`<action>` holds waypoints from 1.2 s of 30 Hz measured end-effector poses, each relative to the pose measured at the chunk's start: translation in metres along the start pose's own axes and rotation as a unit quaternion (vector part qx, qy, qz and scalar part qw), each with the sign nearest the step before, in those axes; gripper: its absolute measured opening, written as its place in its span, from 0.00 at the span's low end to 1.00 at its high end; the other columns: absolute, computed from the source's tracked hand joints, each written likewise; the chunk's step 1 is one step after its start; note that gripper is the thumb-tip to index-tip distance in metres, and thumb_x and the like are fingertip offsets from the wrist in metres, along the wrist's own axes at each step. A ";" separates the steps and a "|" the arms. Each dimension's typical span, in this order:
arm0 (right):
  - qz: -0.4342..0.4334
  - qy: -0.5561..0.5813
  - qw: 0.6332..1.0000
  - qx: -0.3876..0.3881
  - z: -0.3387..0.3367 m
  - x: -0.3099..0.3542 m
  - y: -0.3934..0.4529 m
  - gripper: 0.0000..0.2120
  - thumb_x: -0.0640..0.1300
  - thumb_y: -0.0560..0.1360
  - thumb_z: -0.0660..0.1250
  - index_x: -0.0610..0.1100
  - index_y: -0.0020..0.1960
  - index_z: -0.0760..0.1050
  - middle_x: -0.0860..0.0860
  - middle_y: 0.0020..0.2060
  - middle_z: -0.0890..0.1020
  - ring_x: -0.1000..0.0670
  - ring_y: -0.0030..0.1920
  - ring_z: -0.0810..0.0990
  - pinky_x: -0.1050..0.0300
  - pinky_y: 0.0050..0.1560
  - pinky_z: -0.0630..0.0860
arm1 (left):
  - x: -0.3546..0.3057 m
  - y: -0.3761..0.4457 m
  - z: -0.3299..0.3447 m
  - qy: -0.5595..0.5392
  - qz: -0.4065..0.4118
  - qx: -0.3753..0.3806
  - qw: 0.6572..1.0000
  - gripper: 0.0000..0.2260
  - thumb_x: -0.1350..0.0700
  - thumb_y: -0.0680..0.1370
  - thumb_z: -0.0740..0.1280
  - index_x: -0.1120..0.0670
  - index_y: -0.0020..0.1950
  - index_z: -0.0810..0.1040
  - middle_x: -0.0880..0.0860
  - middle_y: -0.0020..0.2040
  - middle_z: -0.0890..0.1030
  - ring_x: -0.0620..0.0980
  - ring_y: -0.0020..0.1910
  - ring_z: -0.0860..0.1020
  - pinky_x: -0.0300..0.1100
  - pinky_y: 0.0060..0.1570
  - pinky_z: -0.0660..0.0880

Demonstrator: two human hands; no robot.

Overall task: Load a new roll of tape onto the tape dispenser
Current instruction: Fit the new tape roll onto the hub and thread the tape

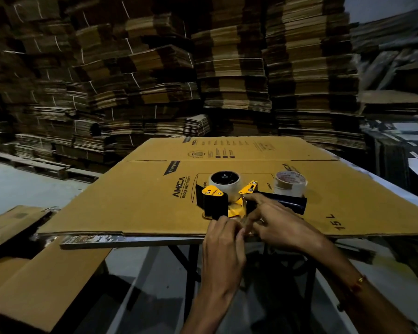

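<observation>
Tape dispenser (223, 201), roll (225, 183) mounted, lies on the flattened carton (130, 201); tape end pinched by left hand (223, 233) at its near edge, right hand (279, 221) fingers resting on it; spare roll (290, 184) just right

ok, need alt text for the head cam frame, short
Two bare hands, the left hand and the right hand, work at the near end of a yellow-and-black handheld tape dispenser lying on a flattened brown printed cardboard box, a clear tape roll already on its hub. A second, nearly used-up roll stands just beyond the handle; bundled cardboard stacks fill the background.
</observation>
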State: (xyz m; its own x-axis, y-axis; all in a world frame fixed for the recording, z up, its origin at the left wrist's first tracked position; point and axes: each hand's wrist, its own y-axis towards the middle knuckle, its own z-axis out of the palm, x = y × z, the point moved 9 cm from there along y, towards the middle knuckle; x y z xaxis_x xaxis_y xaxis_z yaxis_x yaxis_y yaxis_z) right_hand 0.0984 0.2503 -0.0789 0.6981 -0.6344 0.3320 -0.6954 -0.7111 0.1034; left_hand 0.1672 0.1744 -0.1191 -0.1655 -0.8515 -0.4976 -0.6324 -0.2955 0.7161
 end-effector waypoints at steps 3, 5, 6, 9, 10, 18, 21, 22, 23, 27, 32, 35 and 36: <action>-0.001 -0.016 0.999 -0.038 -0.010 -0.004 -0.003 0.12 0.39 0.78 0.64 0.50 0.45 0.84 0.60 0.75 0.65 0.54 0.70 0.68 0.56 0.63 0.69 | 0.002 0.002 -0.007 -0.022 0.002 0.001 1.000 0.06 0.60 0.79 0.68 0.51 0.44 0.75 0.43 0.43 0.71 0.42 0.43 0.68 0.28 0.43 0.64; 0.006 -0.004 0.994 -0.109 -0.025 -0.011 -0.007 0.10 0.39 0.78 0.65 0.50 0.46 0.84 0.59 0.70 0.72 0.55 0.66 0.71 0.58 0.60 0.71 | 0.007 0.004 -0.011 -0.031 -0.003 0.000 1.000 0.05 0.59 0.79 0.67 0.52 0.44 0.75 0.44 0.43 0.73 0.43 0.43 0.69 0.29 0.43 0.65; 0.009 -0.013 0.989 -0.146 -0.032 -0.015 -0.009 0.09 0.39 0.77 0.65 0.49 0.47 0.82 0.57 0.68 0.74 0.55 0.64 0.71 0.58 0.59 0.71 | 0.010 0.004 -0.013 -0.038 -0.005 0.000 0.999 0.05 0.58 0.80 0.67 0.52 0.44 0.75 0.44 0.43 0.73 0.43 0.43 0.70 0.31 0.42 0.65; 0.036 -0.122 0.977 -0.168 -0.031 -0.036 -0.002 0.19 0.40 0.75 0.67 0.50 0.65 0.72 0.52 0.72 0.67 0.49 0.70 0.64 0.52 0.63 0.72 | 0.021 0.004 -0.021 -0.051 -0.011 -0.007 0.999 0.05 0.56 0.79 0.66 0.52 0.43 0.75 0.43 0.42 0.73 0.42 0.44 0.70 0.33 0.43 0.67; 0.058 -0.149 0.977 -0.143 -0.024 -0.046 0.005 0.27 0.40 0.74 0.68 0.50 0.71 0.66 0.51 0.74 0.64 0.47 0.72 0.62 0.49 0.66 0.71 | 0.024 0.004 -0.023 -0.053 -0.012 -0.011 0.998 0.05 0.55 0.79 0.66 0.52 0.43 0.75 0.43 0.42 0.73 0.42 0.44 0.71 0.34 0.43 0.68; 0.099 -0.232 0.961 -0.117 -0.011 -0.057 0.049 0.39 0.43 0.75 0.68 0.49 0.78 0.49 0.46 0.52 0.80 0.45 0.44 0.74 0.49 0.42 0.70 | 0.041 0.001 -0.030 -0.047 -0.017 0.012 0.999 0.05 0.53 0.79 0.65 0.49 0.44 0.74 0.40 0.42 0.72 0.41 0.44 0.71 0.33 0.42 0.68; 0.109 -0.265 0.949 -0.131 -0.014 -0.052 0.050 0.33 0.44 0.76 0.67 0.48 0.75 0.53 0.48 0.47 0.82 0.45 0.37 0.70 0.52 0.37 0.63 | 0.047 0.001 -0.030 -0.051 -0.016 0.025 0.998 0.05 0.53 0.79 0.64 0.49 0.44 0.73 0.38 0.42 0.71 0.41 0.45 0.72 0.36 0.43 0.69; 0.111 -0.266 0.948 -0.133 -0.014 -0.052 0.051 0.32 0.44 0.77 0.66 0.48 0.75 0.54 0.48 0.46 0.82 0.46 0.37 0.70 0.53 0.36 0.62 | 0.048 0.002 -0.031 -0.050 -0.012 0.026 0.998 0.05 0.53 0.79 0.64 0.49 0.43 0.72 0.39 0.42 0.71 0.42 0.45 0.72 0.36 0.43 0.69; 0.112 -0.262 0.949 -0.132 -0.013 -0.053 0.052 0.32 0.45 0.77 0.66 0.49 0.75 0.54 0.48 0.46 0.82 0.46 0.36 0.70 0.53 0.36 0.61 | 0.048 0.002 -0.032 -0.048 -0.007 0.026 0.998 0.05 0.54 0.79 0.64 0.48 0.43 0.72 0.40 0.41 0.71 0.42 0.45 0.72 0.35 0.43 0.68; 0.112 -0.255 0.951 -0.136 -0.012 -0.055 0.055 0.31 0.44 0.78 0.65 0.50 0.75 0.53 0.49 0.43 0.79 0.45 0.36 0.70 0.54 0.37 0.61 | 0.041 0.003 -0.033 -0.036 0.016 0.031 0.999 0.08 0.56 0.79 0.65 0.47 0.43 0.69 0.40 0.41 0.69 0.41 0.44 0.69 0.31 0.43 0.65; 0.107 -0.256 0.949 -0.150 -0.010 -0.059 0.058 0.29 0.42 0.77 0.65 0.50 0.73 0.54 0.51 0.38 0.72 0.46 0.36 0.69 0.53 0.38 0.61 | 0.031 -0.001 -0.029 -0.027 0.030 0.022 0.999 0.07 0.57 0.80 0.64 0.49 0.43 0.70 0.40 0.41 0.67 0.40 0.43 0.67 0.29 0.44 0.64; 0.099 -0.254 0.950 -0.151 -0.008 -0.061 0.060 0.30 0.40 0.77 0.64 0.50 0.74 0.53 0.51 0.38 0.72 0.46 0.36 0.69 0.53 0.39 0.60 | 0.027 -0.001 -0.028 -0.028 0.035 0.018 0.999 0.06 0.54 0.80 0.61 0.47 0.43 0.68 0.41 0.42 0.68 0.39 0.43 0.66 0.28 0.45 0.64; 0.097 -0.252 0.951 -0.150 -0.008 -0.062 0.061 0.30 0.40 0.77 0.64 0.50 0.74 0.53 0.51 0.38 0.72 0.46 0.36 0.69 0.53 0.40 0.60 | 0.026 -0.001 -0.028 -0.028 0.039 0.018 0.999 0.06 0.53 0.80 0.61 0.47 0.43 0.67 0.41 0.42 0.68 0.39 0.43 0.66 0.28 0.45 0.64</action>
State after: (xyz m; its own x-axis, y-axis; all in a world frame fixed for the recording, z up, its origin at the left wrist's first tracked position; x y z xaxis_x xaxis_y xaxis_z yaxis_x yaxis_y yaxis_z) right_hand 0.0117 0.2486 -0.0854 0.4920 -0.8633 -0.1125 -0.7839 -0.4955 0.3742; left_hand 0.1848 0.1406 -0.1186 -0.2574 -0.8452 -0.4685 -0.6420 -0.2128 0.7366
